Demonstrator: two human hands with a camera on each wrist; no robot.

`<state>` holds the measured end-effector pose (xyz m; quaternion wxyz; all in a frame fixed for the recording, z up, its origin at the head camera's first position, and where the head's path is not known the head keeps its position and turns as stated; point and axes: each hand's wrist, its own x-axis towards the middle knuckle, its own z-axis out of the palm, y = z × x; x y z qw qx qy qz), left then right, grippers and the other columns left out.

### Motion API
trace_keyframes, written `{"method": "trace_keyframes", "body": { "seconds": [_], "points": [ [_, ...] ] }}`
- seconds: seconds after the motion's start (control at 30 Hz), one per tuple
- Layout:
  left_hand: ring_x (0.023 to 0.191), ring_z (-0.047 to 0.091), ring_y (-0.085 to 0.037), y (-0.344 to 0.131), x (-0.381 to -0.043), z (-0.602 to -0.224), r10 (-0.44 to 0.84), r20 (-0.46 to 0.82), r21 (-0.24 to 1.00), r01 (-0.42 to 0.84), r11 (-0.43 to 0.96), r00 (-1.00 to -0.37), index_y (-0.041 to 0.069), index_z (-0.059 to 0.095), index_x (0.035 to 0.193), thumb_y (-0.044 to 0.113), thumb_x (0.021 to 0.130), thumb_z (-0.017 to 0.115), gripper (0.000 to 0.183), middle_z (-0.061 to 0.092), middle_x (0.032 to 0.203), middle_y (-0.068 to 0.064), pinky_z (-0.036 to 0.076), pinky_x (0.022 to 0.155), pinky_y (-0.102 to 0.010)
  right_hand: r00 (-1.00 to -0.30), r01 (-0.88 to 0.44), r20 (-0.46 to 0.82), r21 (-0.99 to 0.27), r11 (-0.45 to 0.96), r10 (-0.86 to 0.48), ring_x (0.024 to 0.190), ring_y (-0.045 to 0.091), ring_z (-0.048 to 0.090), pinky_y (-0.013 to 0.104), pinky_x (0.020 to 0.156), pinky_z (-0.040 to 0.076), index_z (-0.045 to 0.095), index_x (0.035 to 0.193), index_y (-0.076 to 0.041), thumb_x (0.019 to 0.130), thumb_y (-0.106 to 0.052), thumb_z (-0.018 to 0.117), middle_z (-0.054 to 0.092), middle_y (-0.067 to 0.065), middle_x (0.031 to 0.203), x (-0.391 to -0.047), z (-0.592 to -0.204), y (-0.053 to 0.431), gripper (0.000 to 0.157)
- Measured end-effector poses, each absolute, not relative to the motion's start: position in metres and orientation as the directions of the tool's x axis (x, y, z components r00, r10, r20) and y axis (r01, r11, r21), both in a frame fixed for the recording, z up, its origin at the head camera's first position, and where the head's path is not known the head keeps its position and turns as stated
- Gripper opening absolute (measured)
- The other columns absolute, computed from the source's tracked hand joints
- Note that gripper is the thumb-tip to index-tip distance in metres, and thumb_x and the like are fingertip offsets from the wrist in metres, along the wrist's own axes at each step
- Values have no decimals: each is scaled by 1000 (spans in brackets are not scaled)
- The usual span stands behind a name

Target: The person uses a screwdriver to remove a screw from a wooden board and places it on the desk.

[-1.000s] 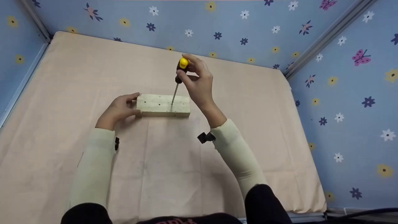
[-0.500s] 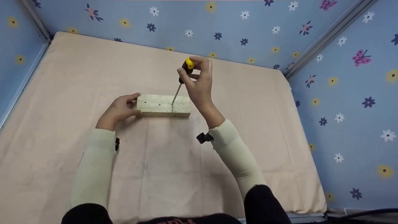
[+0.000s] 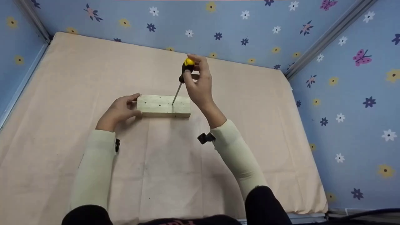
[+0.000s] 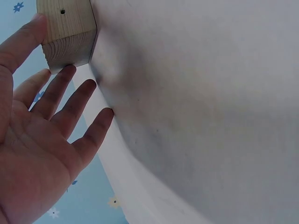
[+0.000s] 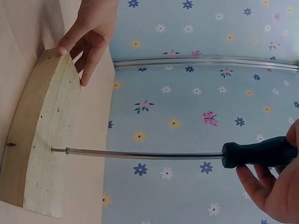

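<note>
A pale wooden block (image 3: 153, 107) with several small dark holes lies on the cloth. My left hand (image 3: 117, 109) holds its left end, thumb at the near side and a finger at the far corner; the other fingers spread past the end in the left wrist view. With fingertips and thumb, my right hand (image 3: 201, 86) grips the black-and-yellow handle of a screwdriver (image 3: 177, 93). The shaft slants down to the block's top, right of the middle. In the right wrist view, its tip meets the head of a screw (image 5: 60, 150) standing partly out of the wood.
A beige cloth (image 3: 175, 175) with fold creases covers the table. Blue flowered panels (image 3: 200, 18) with metal edge strips close in the back and both sides. Small black mounts (image 3: 206, 138) sit at the wrists, over pale green sleeves.
The screwdriver's handle has tilted slightly to the right, and my right fingers and thumb have shifted around it. The block and my left hand have stayed in place.
</note>
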<state>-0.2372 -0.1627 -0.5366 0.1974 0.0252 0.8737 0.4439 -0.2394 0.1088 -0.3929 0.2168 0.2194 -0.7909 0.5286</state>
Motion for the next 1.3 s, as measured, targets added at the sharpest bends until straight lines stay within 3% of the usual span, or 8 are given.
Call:
{"method": "trace_keyframes", "body": {
  "seconds": [0.23,0.53,0.77,1.0,1.3],
  "points": [
    [143,28,-38,-163,-237,-536,208,-335,773,-142,618,-919,22,27,154,23,83,76,86,33,154,-20,23,117,-52,-780,-602,620,-713,359,-77,94,17,56,25,73,57,53,127,-5,92,-16,66,45,16,116,-241,-396,110,39],
    [145,25,-38,-164,-237,-535,208,-334,772,-141,619,-919,21,26,154,22,83,75,86,30,156,-18,21,119,-52,-728,-673,675,-666,321,-125,101,19,58,25,76,57,50,134,0,99,-9,51,51,17,123,-243,-402,111,35],
    [144,26,-37,-163,-237,-536,210,-326,767,-128,628,-922,23,26,154,24,84,74,84,30,156,-19,22,118,-52,-734,-668,676,-699,255,-69,96,17,59,30,71,59,59,126,-2,93,-13,64,48,17,114,-244,-403,111,36],
    [146,23,-37,-164,-236,-536,212,-326,775,-131,619,-921,24,27,153,24,84,75,84,30,156,-18,21,118,-52,-674,-729,733,-641,240,-89,96,17,60,29,69,59,58,125,3,97,-5,54,57,19,113,-245,-406,110,29],
    [146,24,-36,-163,-237,-537,209,-323,782,-136,609,-923,24,29,153,24,83,75,84,28,157,-16,22,118,-52,-667,-739,743,-651,171,-56,92,16,60,34,68,60,61,116,6,90,-6,66,52,20,106,-247,-405,108,30]
  ]
}}
